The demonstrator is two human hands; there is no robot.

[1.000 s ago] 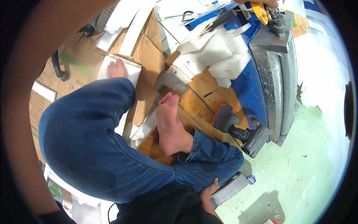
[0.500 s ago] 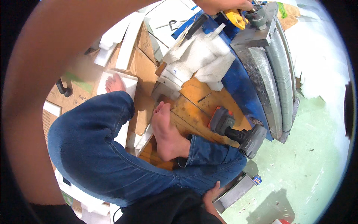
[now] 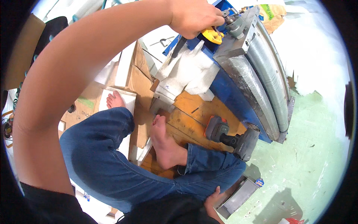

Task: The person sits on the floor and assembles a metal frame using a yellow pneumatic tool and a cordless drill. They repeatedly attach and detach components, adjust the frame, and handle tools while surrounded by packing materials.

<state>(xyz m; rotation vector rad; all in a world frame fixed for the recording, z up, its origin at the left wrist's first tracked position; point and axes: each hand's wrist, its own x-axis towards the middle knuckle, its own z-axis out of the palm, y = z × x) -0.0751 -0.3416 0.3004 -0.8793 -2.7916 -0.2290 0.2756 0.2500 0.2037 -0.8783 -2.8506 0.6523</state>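
My left hand (image 3: 194, 16) reaches far forward, its fingers curled closed beside the end of a machine with grey metal rollers (image 3: 266, 67). What it grips is mostly hidden by the fist. A yellow clamp-like piece (image 3: 213, 36) shows just under the fingers, and a metal fitting (image 3: 235, 28) on the rollers' end plate is close to the fingertips. A black handle (image 3: 179, 46) sticks out below the hand. My right hand (image 3: 213, 199) rests low against my thigh, next to a grey metal box-like part (image 3: 236, 198); a finger is stretched out, the others are partly hidden.
A grey cordless impact driver (image 3: 233, 138) stands by my knee on a stained wooden board (image 3: 186, 121). White foam (image 3: 190, 71) lies against the blue machine side (image 3: 238, 100). Cardboard (image 3: 141, 74) spreads to the left, pale green floor (image 3: 305, 149) to the right.
The view has shifted, bringing more of my left hand and forearm into sight. That hand stays closed by the roller end. My right hand has hardly moved.
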